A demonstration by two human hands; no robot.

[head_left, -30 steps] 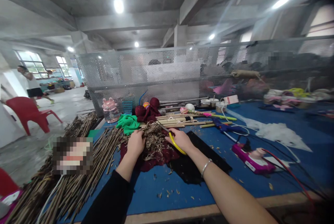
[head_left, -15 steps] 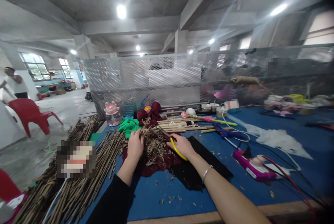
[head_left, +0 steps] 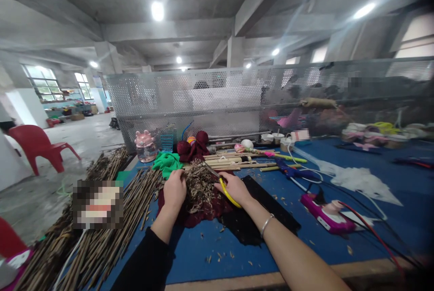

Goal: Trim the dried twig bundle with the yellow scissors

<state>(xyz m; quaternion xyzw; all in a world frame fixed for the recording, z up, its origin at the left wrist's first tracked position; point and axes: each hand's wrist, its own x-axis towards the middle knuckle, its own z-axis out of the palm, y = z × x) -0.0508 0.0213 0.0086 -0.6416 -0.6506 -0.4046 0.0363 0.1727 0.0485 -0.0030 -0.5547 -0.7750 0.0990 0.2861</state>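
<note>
My right hand (head_left: 234, 188) is closed around a pair of scissors with yellow handles (head_left: 229, 197). The blades point up and to the left, over a heap of dried, curled plant pieces (head_left: 200, 191). At the heap's left side, my left hand (head_left: 175, 191) has its fingers curled in on the dried plant; its fingertips are partly hidden. Under the heap lies a dark red cloth (head_left: 193, 219), with a black cloth (head_left: 242, 227) to its right. A green cloth (head_left: 167, 164) lies just beyond my left hand.
Bundles of thin dry sticks (head_left: 111, 232) lie on the left. Bamboo sticks (head_left: 224, 163) and dark red yarn balls (head_left: 184, 148) lie behind the heap. A pink-lidded jar (head_left: 145, 146) stands back left. A purple power strip (head_left: 327, 216) with cables and a blue glue gun (head_left: 294, 171) are right.
The scissors' blades show more plainly now, with the right hand turned slightly. My left hand stays at the heap. The person standing at the far left has gone mostly out of sight.
</note>
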